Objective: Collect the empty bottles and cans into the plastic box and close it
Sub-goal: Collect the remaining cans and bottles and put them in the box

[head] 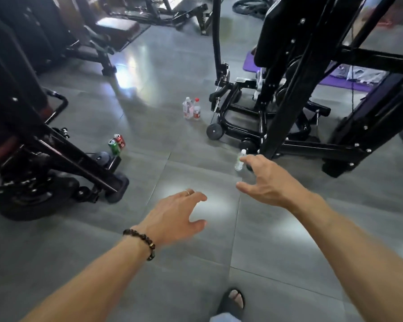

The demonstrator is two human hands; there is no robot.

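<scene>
Both hands extended over grey floor (79,252), nothing held. Left hand (175,217) lower centre, fingers spread loosely. Right hand (268,182) right of centre, fingers spread, fingertips near small clear bottle (239,160). Two bottles (191,108) seen upright at centre top. Green can (114,146) and red can (119,140) seen at left, side by side. Plastic box not seen.

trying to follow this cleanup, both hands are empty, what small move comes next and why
Probably reach the right hand a little further forward and close it round the small clear bottle standing by the machine base. Its open fingers are already next to it, and it lies nearer than the two cans or the bottle pair.
</scene>
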